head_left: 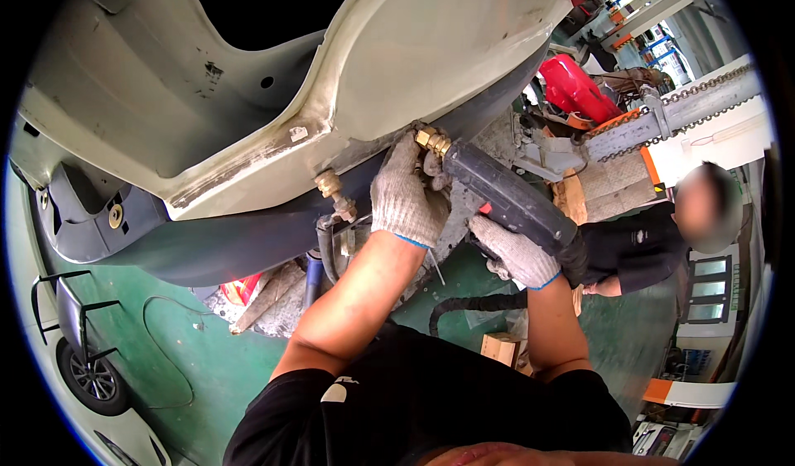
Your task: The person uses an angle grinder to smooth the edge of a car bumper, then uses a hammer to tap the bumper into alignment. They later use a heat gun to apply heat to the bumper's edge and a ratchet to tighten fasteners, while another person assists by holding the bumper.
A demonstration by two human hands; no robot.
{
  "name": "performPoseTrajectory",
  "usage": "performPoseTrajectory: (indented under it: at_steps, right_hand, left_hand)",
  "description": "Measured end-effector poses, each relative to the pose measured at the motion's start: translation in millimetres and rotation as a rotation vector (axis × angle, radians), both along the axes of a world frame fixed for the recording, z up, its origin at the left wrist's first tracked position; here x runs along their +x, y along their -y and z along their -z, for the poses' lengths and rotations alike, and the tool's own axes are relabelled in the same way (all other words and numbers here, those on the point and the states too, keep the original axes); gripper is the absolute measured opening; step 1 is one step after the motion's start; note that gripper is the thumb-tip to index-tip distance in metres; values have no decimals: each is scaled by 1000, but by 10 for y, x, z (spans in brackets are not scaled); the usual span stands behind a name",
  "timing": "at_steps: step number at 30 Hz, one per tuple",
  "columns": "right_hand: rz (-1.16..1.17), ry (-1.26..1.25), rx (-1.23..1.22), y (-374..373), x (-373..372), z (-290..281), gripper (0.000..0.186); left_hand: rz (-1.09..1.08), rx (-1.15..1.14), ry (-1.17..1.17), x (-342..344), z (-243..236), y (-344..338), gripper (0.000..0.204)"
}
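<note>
My right hand [515,251], in a grey knit glove, is closed round the handle of a black pistol-shaped tool [505,193] with a brass tip [432,141]. The tip points at the lower edge of a cream car body panel [431,44]. My left hand [406,193], gloved too, is raised to that edge beside the tip. Its fingers are bent and partly hidden, so what they hold cannot be made out. To its left, a brass fitting [331,189] sits at the panel's edge, above a thick dark hose [325,247].
A thick black cable [480,303] curves below the tool. At the right stands a person in black [638,247], near a metal beam with chains [679,118]. A wooden block [499,348] lies on the green floor [174,333]. A white car [91,408] stands at the lower left.
</note>
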State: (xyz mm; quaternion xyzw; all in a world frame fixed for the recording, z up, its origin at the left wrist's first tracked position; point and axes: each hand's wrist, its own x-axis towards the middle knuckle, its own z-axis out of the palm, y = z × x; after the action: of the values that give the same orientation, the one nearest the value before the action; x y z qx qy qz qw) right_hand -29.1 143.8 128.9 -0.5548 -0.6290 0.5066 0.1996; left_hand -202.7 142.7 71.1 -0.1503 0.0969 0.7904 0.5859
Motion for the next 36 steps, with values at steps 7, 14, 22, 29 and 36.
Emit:
performPoseTrajectory:
  at_steps: [7,14,22,29,36]
  right_hand:
    - [1,5,-65,-86,104,79,17]
    - [-53,-122,90,29,-15,21,15]
    - [-142,56,303,51,35,13,25]
    - [-63,-194,215,261,305,85,29]
    - [-118,-194,220,504,427,253,24]
  left_hand:
    - [6,-59,53,28,-28,-1,12]
    - [7,-48,45,32,-74,30,11]
    - [-11,-39,-31,30,-26,85,15]
    - [43,24,-187,29,194,352,33]
    - [-20,-112,-369,247,195,528,33]
